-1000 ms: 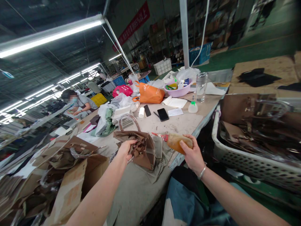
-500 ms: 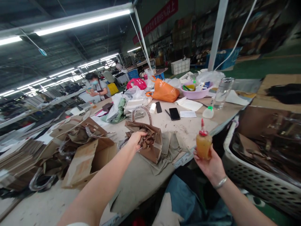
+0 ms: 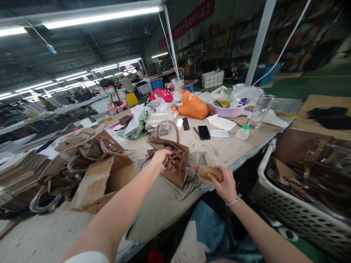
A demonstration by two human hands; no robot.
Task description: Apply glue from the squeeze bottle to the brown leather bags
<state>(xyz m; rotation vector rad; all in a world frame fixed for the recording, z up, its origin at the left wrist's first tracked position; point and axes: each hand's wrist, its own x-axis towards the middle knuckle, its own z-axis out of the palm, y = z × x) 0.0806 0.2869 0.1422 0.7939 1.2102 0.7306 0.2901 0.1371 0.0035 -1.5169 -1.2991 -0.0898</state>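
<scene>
A brown handbag (image 3: 182, 171) lies tilted on a grey-green cloth (image 3: 153, 204) at the table's front, its wrapped handle standing up behind. At the bag's mouth, my left hand (image 3: 161, 159) is closed on the crumpled brown lining (image 3: 174, 160); some fingertips are hidden in the folds. My right hand (image 3: 226, 184) is wrapped round a squeeze bottle (image 3: 211, 173) of amber liquid. That bottle is tipped nearly level, its red nozzle pointing left at the bag's right side. Whether the nozzle touches the bag, I cannot tell.
An open cardboard box (image 3: 95, 182) and more brown bags (image 3: 90, 153) lie to the left. At the right stands a white plastic basket (image 3: 285, 204) full of bags. Behind are a phone (image 3: 204, 132), an orange bag (image 3: 193, 105), a purple basin (image 3: 231, 110) and a water bottle (image 3: 260, 113). A co-worker (image 3: 116, 96) sits further back.
My right hand has moved left towards the bag and turned the bottle from upright to nearly level. My left hand keeps its hold on the lining.
</scene>
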